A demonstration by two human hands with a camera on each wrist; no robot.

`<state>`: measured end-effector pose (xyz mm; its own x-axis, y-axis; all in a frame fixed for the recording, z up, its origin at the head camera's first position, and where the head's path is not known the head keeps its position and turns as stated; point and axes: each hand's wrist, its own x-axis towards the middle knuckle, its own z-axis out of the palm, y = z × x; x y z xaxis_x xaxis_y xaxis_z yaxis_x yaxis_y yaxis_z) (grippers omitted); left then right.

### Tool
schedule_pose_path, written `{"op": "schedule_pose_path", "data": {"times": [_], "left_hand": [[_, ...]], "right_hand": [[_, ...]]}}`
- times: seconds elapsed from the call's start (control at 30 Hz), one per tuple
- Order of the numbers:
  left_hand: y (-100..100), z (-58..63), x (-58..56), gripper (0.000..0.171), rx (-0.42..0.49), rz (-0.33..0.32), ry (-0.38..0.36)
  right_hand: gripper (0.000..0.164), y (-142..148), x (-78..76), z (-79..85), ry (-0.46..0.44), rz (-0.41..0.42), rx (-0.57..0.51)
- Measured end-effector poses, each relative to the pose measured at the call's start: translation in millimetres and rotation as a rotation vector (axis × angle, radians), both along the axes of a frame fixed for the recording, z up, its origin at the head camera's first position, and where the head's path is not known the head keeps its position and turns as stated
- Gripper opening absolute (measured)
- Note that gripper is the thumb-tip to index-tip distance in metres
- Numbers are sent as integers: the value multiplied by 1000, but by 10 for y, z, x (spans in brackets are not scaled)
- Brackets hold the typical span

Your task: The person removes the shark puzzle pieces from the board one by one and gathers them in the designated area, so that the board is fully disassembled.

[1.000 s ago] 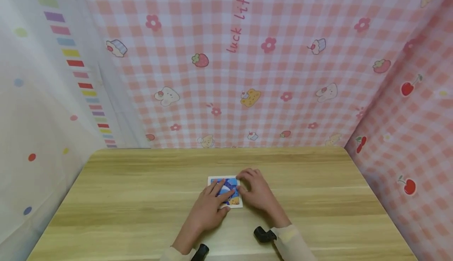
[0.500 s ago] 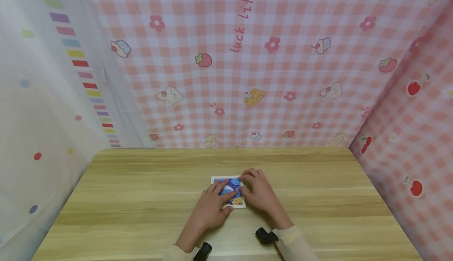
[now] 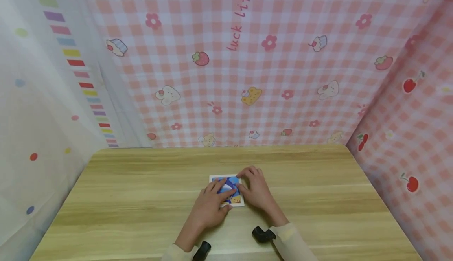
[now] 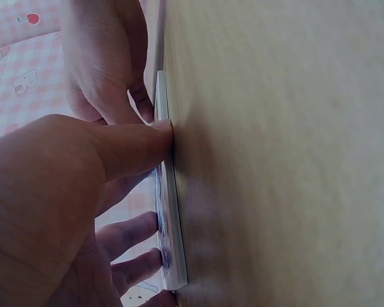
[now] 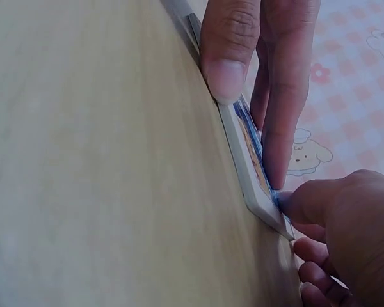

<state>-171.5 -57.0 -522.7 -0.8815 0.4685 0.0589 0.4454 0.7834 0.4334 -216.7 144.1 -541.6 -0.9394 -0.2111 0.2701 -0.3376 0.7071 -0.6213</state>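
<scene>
On the table lies a small square jigsaw puzzle (image 3: 243, 201) with a white frame and a blue and yellow picture. My left hand (image 3: 211, 206) rests on it with fingers spread across the picture, hiding its left part. The left thumb (image 4: 141, 146) lies against the near edge of the frame in the left wrist view. My right hand (image 3: 257, 190) is at the right side and far right corner, fingers curled. Its thumb (image 5: 313, 201) touches the blue picture, and the curled fingertips (image 5: 310, 248) sit by the frame's edge in the right wrist view.
The wooden table (image 3: 134, 202) extends around the puzzle on every side. A pink checked curtain (image 3: 226, 76) hangs behind it, with more cloth on the left and right. A black wrist mount (image 3: 263, 234) sits by the right sleeve, another (image 3: 201, 251) by the left.
The head view shifts slightly sideways and back. Both hands and the puzzle stay nearly still relative to each other.
</scene>
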Motion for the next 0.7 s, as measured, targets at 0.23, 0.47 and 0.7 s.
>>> {"op": "schedule_pose_path", "data": {"times": [0.23, 0.47, 0.7], "left_hand": [[-3, -15, -6, 46, 6, 3, 4], [-4, -18, -9, 47, 3, 0, 7], [-4, -33, -24, 47, -6, 8, -7]], "right_hand": [[19, -13, 0, 6, -6, -11, -13], [20, -23, 1, -5, 16, -22, -45], [16, -36, 3, 7, -14, -51, -131]]}}
